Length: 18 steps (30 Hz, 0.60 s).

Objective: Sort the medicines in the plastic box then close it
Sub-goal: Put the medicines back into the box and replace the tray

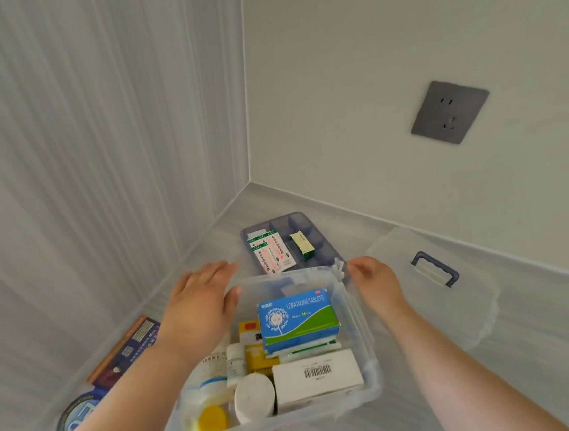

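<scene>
Head view: left of the plastic box (pixel 366 385) we hover our left hand (pixel 200 305), open and flat, holding nothing. Inside lie light, stiff cartons like the Loratadine carton (pixel 297 320), best pinched by their edges. At the box's far right corner our right hand (pixel 373 283) is loosely curled, empty. Beyond sits the clear lid (pixel 456 307), light, best lifted by its handle.

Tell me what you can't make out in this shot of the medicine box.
Head view only:
- Dark printed flat package: partly covered by the left hand and forearm.
- White plastic bottles in the clear plastic box: labels too small to read.
- Blue round item: blurred near the frame edge.
- Right hand: grip on the box rim unclear.
</scene>
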Available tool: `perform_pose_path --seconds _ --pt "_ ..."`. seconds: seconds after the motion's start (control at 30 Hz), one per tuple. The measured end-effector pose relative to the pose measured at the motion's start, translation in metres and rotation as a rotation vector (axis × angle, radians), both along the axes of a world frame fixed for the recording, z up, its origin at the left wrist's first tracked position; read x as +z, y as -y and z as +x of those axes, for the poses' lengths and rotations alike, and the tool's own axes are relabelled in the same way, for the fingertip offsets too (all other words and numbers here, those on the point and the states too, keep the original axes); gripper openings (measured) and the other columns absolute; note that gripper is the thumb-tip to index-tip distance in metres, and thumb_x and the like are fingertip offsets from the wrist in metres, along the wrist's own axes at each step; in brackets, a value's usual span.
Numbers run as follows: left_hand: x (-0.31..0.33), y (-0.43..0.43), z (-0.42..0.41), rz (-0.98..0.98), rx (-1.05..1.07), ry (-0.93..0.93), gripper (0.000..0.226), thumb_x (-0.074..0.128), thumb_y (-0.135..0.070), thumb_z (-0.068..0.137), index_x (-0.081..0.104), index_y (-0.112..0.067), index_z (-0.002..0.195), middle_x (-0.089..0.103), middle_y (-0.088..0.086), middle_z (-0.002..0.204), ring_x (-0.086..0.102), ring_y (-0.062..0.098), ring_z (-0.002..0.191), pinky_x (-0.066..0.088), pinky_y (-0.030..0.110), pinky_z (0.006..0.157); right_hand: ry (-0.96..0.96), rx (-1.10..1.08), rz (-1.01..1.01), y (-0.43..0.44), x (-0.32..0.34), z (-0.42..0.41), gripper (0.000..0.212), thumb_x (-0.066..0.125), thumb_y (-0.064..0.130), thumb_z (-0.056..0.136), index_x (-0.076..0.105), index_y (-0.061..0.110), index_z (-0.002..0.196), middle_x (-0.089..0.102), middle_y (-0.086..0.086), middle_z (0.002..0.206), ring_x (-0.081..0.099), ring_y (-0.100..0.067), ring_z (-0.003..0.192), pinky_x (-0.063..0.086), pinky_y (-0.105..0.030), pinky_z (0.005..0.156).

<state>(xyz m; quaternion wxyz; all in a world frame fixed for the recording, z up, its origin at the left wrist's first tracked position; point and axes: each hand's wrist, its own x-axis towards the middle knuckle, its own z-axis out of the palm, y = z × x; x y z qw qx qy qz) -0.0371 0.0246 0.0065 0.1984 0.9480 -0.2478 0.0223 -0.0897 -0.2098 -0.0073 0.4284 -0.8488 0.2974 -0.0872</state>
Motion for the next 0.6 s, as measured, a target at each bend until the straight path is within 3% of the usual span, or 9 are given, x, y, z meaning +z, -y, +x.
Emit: perform_pose_path --seconds 0.13,0.27,0.4,0.53,0.6 --pt "-0.002 0.002 0.004 0.011 -0.005 -0.014 0.034 0.038 -0.027 0.092 0.046 -0.022 0.125 0.057 0.003 0.128 0.048 0.021 0.119 0.030 0.034 0.103 -0.102 0.121 -0.136 0.013 -0.019 0.036 0.024 0.053 0.016 0.087 0.064 0.005 0.106 0.062 -0.020 0.117 0.051 -0.036 0.111 0.043 -0.039 0.096" --pt "0.001 0.004 0.002 0.026 0.003 -0.047 0.034 0.035 -0.026 0.092 0.046 -0.024 0.125 0.057 0.000 0.127 0.049 0.019 0.117 0.030 0.033 0.101 -0.240 0.259 -0.319 0.014 -0.031 0.071 0.028 0.047 0.022 0.090 0.060 0.010 0.112 0.055 -0.019 0.122 0.043 -0.033 0.115 0.039 -0.035 0.093" --pt "0.006 0.006 0.001 0.035 0.025 -0.065 0.031 0.045 -0.020 0.090 0.052 -0.018 0.120 0.063 0.006 0.120 0.055 0.025 0.111 0.036 0.038 0.098 -0.365 0.297 -0.496 0.016 -0.037 0.090 0.031 0.041 0.022 0.092 0.056 0.007 0.115 0.051 -0.020 0.123 0.046 -0.034 0.113 0.043 -0.036 0.090" --pt "0.011 0.003 0.000 0.073 -0.021 -0.005 0.024 0.050 -0.016 0.079 0.067 -0.011 0.095 0.075 0.010 0.086 0.070 0.029 0.077 0.054 0.046 0.070 -0.396 0.275 -0.548 0.014 -0.039 0.096 0.028 0.039 0.015 0.092 0.058 0.009 0.113 0.055 -0.016 0.121 0.046 -0.031 0.114 0.044 -0.033 0.086" --pt "0.014 0.004 -0.002 0.089 -0.029 0.000 0.030 0.044 -0.022 0.079 0.069 -0.010 0.091 0.075 0.009 0.081 0.070 0.028 0.071 0.055 0.046 0.065 -0.433 0.250 -0.545 0.013 -0.037 0.099 0.027 0.041 0.012 0.092 0.058 0.010 0.112 0.060 -0.015 0.118 0.048 -0.030 0.115 0.046 -0.033 0.085"
